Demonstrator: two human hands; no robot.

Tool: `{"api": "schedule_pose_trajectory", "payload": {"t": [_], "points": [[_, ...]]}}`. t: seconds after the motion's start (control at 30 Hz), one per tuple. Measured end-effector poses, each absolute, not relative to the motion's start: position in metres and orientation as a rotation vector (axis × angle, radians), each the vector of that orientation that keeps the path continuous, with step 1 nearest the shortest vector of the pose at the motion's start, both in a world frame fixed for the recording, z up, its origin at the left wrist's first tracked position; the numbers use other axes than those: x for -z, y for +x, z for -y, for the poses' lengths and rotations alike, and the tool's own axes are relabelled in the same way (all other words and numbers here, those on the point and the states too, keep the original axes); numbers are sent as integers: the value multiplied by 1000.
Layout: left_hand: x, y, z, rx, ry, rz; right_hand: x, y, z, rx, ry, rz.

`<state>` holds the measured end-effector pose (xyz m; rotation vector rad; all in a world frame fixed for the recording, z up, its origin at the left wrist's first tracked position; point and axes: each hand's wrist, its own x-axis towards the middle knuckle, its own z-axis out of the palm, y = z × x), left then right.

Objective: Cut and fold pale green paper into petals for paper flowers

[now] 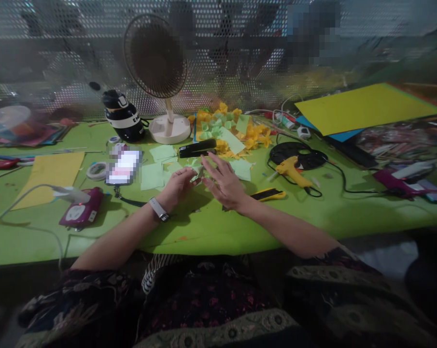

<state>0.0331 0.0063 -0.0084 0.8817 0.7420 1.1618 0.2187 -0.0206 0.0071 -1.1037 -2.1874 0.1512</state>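
Note:
Both my hands meet over the middle of the green table (211,232). My left hand (178,186), with a watch on its wrist, curls its fingers round a small pale green paper piece (197,170). My right hand (223,181) lies beside it with fingers stretched out, its fingertips touching the same paper. Light green paper squares (156,171) lie just beyond my hands. A black stapler (197,148) rests behind them, in front of a heap of yellow and green folded paper flowers (236,128).
A white desk fan (160,77) stands at the back. A yellow glue gun (292,171) with a black cord and a yellow cutter (269,194) lie to the right. A magenta device (81,210), tape roll (97,170) and yellow paper sheets (363,106) surround the workspace.

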Motion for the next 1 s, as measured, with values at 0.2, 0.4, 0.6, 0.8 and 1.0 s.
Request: {"api": "schedule_pose_trajectory", "payload": {"t": [0.2, 0.4, 0.6, 0.8, 1.0], "points": [[7, 35, -7, -1196, 805, -752, -6, 219, 20, -84, -1071, 2234], [5, 38, 0, -1247, 862, -782, -4, 217, 20, -49, -1081, 2256], [2, 39, 3, -1287, 901, -786, -3, 216, 20, 7, -1103, 2267], [-2, 40, 6, -1245, 970, -762, -6, 216, 20, -8, -1121, 2279], [-7, 40, 12, -1234, 1074, -735, -9, 216, 21, -17, -1103, 2284]]}}
